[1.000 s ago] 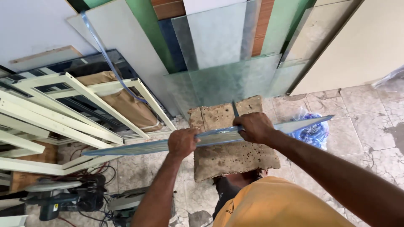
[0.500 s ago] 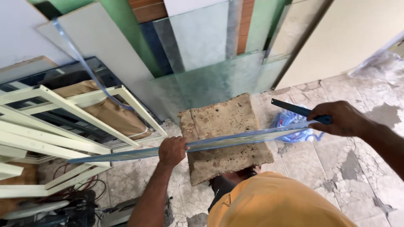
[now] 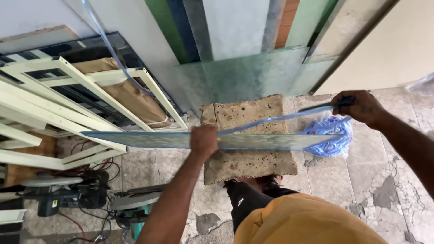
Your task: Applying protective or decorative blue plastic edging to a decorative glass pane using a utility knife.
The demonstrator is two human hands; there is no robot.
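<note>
My left hand [image 3: 203,142] grips the middle of a long narrow glass strip [image 3: 140,140] held level over a pitted stone slab [image 3: 246,135]. My right hand [image 3: 359,107] is out to the right, closed on the end of a thin blue edging strip [image 3: 271,121] that runs back from the hand down to the glass near my left hand. The edging hangs free of the glass along most of its length.
Glass sheets [image 3: 246,79] and coloured panels lean on the wall behind the slab. Cream metal frames [image 3: 58,104] lie at the left. A bag of coiled blue tubing [image 3: 330,138] lies on the cracked tile floor. Power tools and cables [image 3: 81,194] are at the lower left.
My right hand has left the glass and moved right and up, drawing the blue edging strip away from it. My left hand has kept its hold on the glass.
</note>
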